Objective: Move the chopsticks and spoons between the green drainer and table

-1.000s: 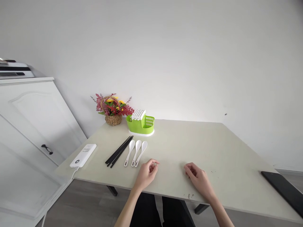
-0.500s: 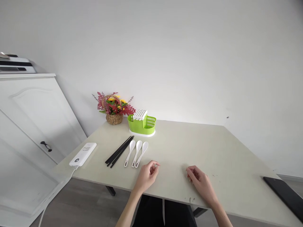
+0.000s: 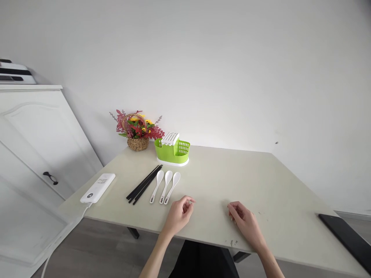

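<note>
My left hand [image 3: 180,212] rests on the table's near side with its fingers loosely curled in and nothing visible in them. Just left of it lie three white spoons side by side: a left one [image 3: 156,187], a middle one [image 3: 165,187] and a right one [image 3: 172,187], bowls pointing away from me. Several black chopsticks [image 3: 144,185] lie slantwise beside the spoons. Behind them stands a green cutlery holder [image 3: 171,153] with a white slotted top and a white base. My right hand [image 3: 243,218] lies curled on the table, apart from any object.
A wicker basket of artificial flowers [image 3: 138,143] stands at the back left. Near the left edge lies a white power bank [image 3: 97,188] with a cable hanging down. A black flat device [image 3: 346,241] lies at the right edge. A white cabinet [image 3: 34,154] stands left.
The view has shifted slightly, so the table things appear a little further left. Both hands stay in the same curled pose, and nothing on the table has been moved.
</note>
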A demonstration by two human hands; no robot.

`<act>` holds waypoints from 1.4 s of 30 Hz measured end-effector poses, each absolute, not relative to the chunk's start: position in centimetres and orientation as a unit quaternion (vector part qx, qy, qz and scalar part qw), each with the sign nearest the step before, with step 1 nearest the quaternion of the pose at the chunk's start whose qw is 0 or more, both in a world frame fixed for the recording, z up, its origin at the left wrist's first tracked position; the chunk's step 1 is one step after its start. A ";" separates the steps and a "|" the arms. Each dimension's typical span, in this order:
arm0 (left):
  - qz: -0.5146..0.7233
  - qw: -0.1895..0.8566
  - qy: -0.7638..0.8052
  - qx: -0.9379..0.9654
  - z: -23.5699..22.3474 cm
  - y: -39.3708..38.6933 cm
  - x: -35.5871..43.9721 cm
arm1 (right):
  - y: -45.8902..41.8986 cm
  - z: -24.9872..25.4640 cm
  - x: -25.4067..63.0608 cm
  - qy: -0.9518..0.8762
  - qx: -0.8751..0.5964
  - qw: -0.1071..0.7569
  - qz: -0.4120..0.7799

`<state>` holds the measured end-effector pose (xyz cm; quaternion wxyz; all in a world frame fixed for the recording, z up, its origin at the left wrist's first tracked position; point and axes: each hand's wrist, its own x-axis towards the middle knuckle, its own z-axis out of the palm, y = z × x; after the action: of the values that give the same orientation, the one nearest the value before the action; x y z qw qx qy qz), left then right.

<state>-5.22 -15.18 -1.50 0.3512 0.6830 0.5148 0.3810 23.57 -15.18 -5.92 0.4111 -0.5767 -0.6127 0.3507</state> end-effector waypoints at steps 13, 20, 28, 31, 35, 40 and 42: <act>0.363 0.355 0.513 0.693 -1.3 -15.3 -5.3 | -15.3 -5.9 23.5 -0.602 -0.571 0.428 0.358; 0.364 0.352 0.520 0.688 -1.5 -15.3 -5.2 | -15.5 -5.5 23.6 -0.605 -0.566 0.436 0.352; 0.384 0.344 0.527 0.676 -1.7 -15.2 -5.1 | -15.7 -4.8 23.5 -0.624 -0.558 0.426 0.344; 0.386 0.339 0.530 0.675 -1.7 -15.2 -5.1 | -15.6 -4.9 23.5 -0.625 -0.554 0.427 0.346; 0.386 0.338 0.529 0.676 -1.7 -15.2 -5.0 | -15.7 -4.8 23.5 -0.620 -0.556 0.430 0.349; 0.377 0.337 0.526 0.683 -1.3 -15.4 -5.0 | -15.8 -4.5 23.5 -0.620 -0.553 0.443 0.337; 0.377 0.341 0.529 0.680 -1.2 -15.6 -5.0 | -15.8 -4.5 23.5 -0.617 -0.555 0.446 0.335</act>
<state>-4.97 -15.63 -1.19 0.3411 0.6800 0.5286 0.3766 23.47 -15.83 -4.53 0.4462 -0.5548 -0.6174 0.3346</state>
